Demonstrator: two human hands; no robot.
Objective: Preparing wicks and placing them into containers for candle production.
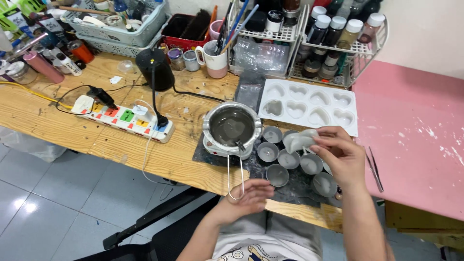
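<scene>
From the head view, the left hand (pixel 246 195) pinches the wire handle (pixel 235 176) of the melting pot (pixel 233 126) at the wooden table's (pixel 58 116) near edge, while the right hand (pixel 338 154) grips a grey wax lump (pixel 298 140) above 6 small tins (pixel 278 175).

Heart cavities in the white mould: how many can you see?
8, in two rows of four across the white mould, behind and to the right of the melting pot. The near-left cavity looks filled with grey; the rest look empty. None seem hidden.
</scene>
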